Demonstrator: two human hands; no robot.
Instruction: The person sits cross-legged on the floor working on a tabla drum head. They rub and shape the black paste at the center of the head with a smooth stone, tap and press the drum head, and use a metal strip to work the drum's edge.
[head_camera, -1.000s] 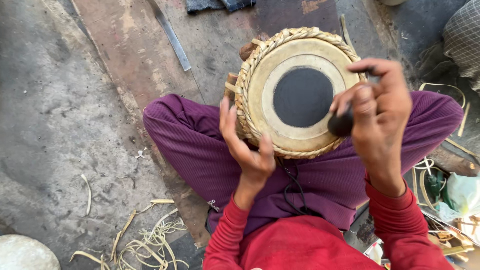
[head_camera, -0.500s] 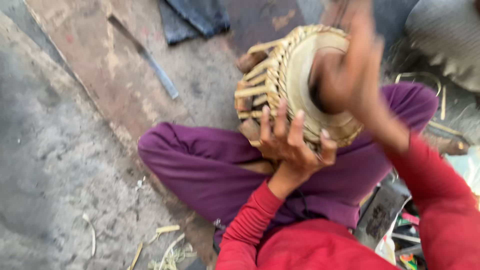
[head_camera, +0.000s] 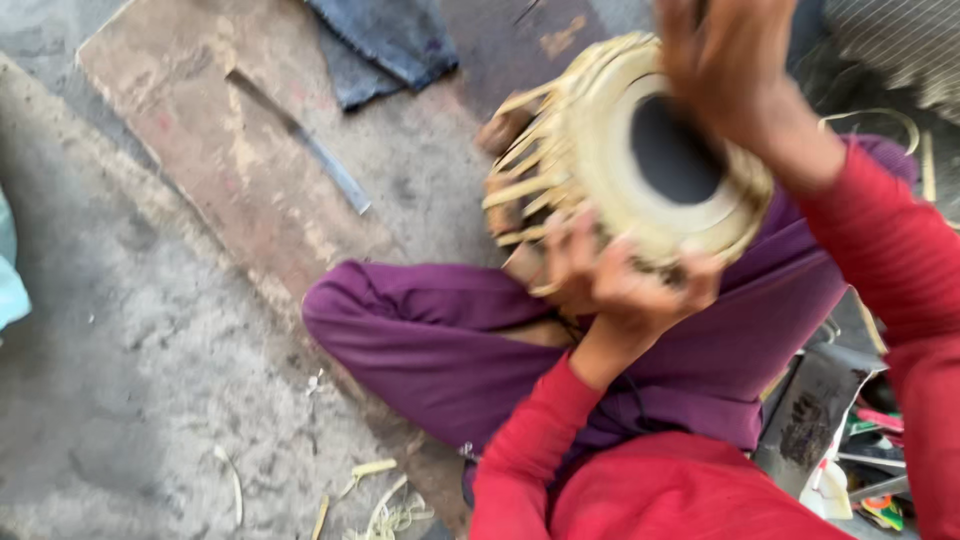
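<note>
The small hand drum (head_camera: 640, 165) rested tilted on the person's lap, over purple trousers (head_camera: 440, 340), its pale skin head with the black round patch (head_camera: 675, 150) turned up toward the camera. The left hand (head_camera: 615, 275) cupped the lower side of the shell, fingers spread and pressed against the woven straps (head_camera: 530, 180). The right hand (head_camera: 730, 60) was raised over the top rim; blur hid whether it clutched anything, so I cannot tell its grip. The drum looked like a solid, fairly heavy, rigid body, while the stretched head seemed the fragile part. The lacing appeared rough enough to give good purchase, so the shell and straps, not the head, seemed the place to hold. 1 flat metal strip (head_camera: 310, 150) lay on a board (head_camera: 200, 130) well apart.
</note>
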